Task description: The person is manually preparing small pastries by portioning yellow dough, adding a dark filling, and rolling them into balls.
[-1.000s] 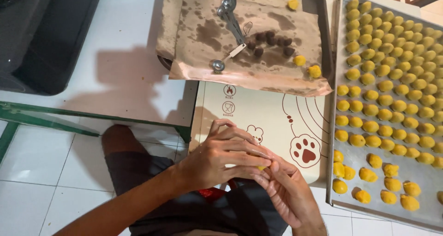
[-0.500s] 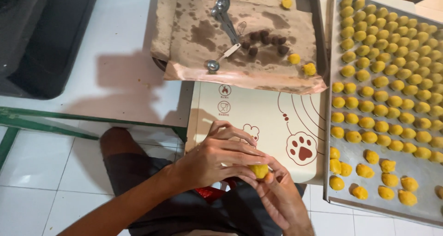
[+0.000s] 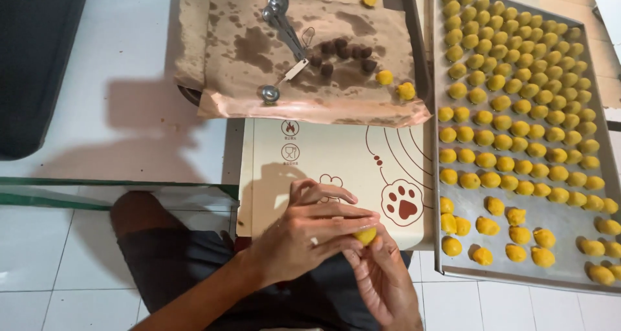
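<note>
Baking mat point(image 3: 336, 156) on white tiles point(image 3: 116, 111)

The left hand point(image 3: 310, 234) lies over the right hand point(image 3: 381, 279), a dough ball point(image 3: 366, 235) pinched between them. Just beyond the hands lies a baking mat point(image 3: 336, 156). Farther beyond, a paper-lined tray point(image 3: 414, 40) carries measuring spoons point(image 3: 281, 20) and a cluster of filling balls point(image 3: 343, 54). To the right of the hands sits a baking sheet point(image 3: 563, 273) filled with rows of dough pieces point(image 3: 517, 98)
</note>
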